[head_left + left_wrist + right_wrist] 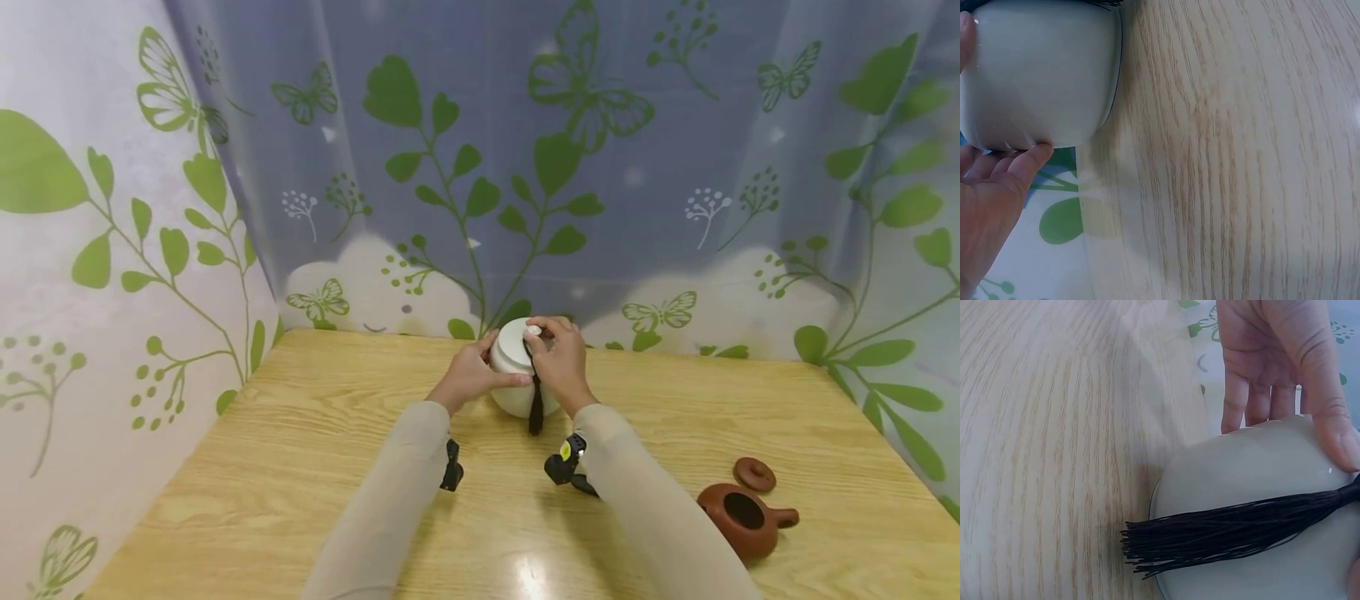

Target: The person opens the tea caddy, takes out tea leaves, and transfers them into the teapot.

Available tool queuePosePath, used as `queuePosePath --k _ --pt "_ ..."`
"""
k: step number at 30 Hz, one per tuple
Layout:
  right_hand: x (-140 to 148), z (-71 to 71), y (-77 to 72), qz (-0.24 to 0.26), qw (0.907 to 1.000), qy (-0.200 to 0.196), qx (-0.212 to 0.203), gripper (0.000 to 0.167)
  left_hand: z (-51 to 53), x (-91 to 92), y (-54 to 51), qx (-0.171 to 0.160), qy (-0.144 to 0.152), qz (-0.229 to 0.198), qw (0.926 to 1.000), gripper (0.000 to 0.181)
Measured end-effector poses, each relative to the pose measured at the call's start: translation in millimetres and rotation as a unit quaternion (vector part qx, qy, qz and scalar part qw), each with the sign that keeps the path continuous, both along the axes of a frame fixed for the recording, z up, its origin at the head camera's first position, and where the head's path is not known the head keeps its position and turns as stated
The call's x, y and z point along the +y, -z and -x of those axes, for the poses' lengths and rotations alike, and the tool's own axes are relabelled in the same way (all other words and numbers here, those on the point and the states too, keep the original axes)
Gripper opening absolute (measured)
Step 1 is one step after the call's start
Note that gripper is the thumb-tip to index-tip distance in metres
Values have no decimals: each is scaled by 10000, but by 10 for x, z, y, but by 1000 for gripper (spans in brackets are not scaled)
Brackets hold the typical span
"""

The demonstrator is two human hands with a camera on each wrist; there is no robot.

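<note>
So we've got a white jar (513,402) standing upright at the far edge of the worktop (300,400), pretty much mid-scene, and both hands are on it. The left hand (472,373) has its grip wrapped on the jar's left side, thumb across the near face and fingers round the far left. The right hand (561,354) has thumb and fingers pinched together on the white knob (532,330) of the jar's lid (512,343). The lid looks seated to us, but that hand covers part of the rim, so don't hold us to it. A black tassel (536,408) hangs down the jar's near side, and from the right wrist we get its loose strands up close.

Well apart from that, near right, we see a reddish-brown teapot (761,546) with its top uncovered and its handle pointing right. Its small round cover (754,474) lies just beyond it. Behind everything there's a leaf-and-butterfly curtain (480,258).
</note>
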State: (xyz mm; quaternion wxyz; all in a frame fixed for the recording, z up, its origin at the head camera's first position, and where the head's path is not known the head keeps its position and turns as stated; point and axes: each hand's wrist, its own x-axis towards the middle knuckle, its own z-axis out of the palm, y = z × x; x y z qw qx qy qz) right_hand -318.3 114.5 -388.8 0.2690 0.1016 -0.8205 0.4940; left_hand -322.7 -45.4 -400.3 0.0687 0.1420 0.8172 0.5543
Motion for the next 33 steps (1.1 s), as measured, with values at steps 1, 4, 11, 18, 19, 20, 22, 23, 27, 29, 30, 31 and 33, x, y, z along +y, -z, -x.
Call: queuePosePath --k 1,4,11,18,19,20,22,23,27,29,30,31,33 --pt "3 -1 -1 -3 10000 5 17 16 0 5 -4 14 -7 2 10000 108" --pt "13 -2 0 -12 10000 36 50 16 -3 19 -18 44 -4 22 10000 107" --pt "60 3 -42 -157 9998 -95 21 18 9 26 -36 24 18 53 10000 109" --pt "126 0 -104 -802 9961 -236 -281 30 15 11 -16 19 -25 -28 10000 106" --pt "132 1 -106 -877 9954 -209 -315 31 19 12 -12 18 -21 -56 10000 106" --pt "137 0 -107 -943 9948 -186 -327 32 24 11 -7 14 -20 -74 10000 106" --pt "149 3 -111 -1119 9931 -130 -318 32 28 11 -2 16 -16 -95 10000 106" --pt "153 5 -115 -1212 9921 -98 -294 33 29 12 -3 12 -15 -105 9999 106" --pt "153 17 -138 -1503 9884 7 -201 35 12 10 -16 -32 12 -99 9999 107" --pt "139 22 -149 -1552 9877 63 -184 36 6 8 -19 -42 26 -91 9999 108" --pt "128 25 -152 -1570 9874 102 -165 37 2 5 -20 -39 38 -97 9999 108" --pt "117 27 -154 -1586 9871 148 -143 37 -1 1 -20 -43 36 -95 9999 109" --pt "92 29 -153 -1576 9872 219 -61 35 -2 -11 -12 -57 39 -110 9999 109"
